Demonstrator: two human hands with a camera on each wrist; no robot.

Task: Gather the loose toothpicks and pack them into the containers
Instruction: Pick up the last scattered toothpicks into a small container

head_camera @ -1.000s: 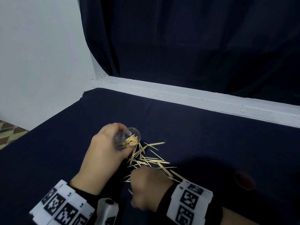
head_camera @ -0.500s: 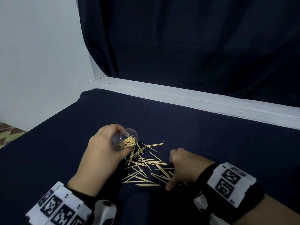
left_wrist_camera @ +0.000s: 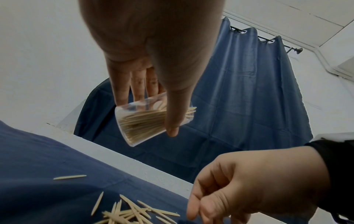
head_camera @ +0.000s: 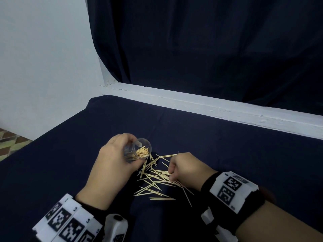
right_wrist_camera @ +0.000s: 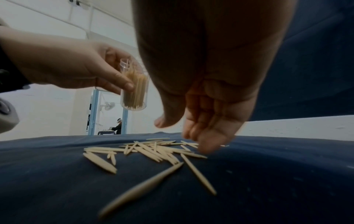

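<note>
My left hand (head_camera: 113,161) grips a clear plastic container (head_camera: 137,151) partly filled with toothpicks, tilted with its mouth toward the right, above the table. The left wrist view shows the container (left_wrist_camera: 141,122) between thumb and fingers. Loose toothpicks (head_camera: 155,179) lie scattered on the dark blue cloth just below and right of it. My right hand (head_camera: 181,168) hovers at the pile's right side. Its fingers (right_wrist_camera: 203,136) hang curved down and touch the loose toothpicks (right_wrist_camera: 153,151). The thumb stands apart, and I see nothing pinched.
The table is covered with dark blue cloth (head_camera: 236,154). A white ledge (head_camera: 209,109) runs along its far edge under a dark curtain (head_camera: 209,49). The table's left edge drops to a patterned floor (head_camera: 8,144). A person (right_wrist_camera: 117,127) stands far off.
My right hand has moved from the near side of the pile out to its right and up to its far right. The left hand and container have barely shifted.
</note>
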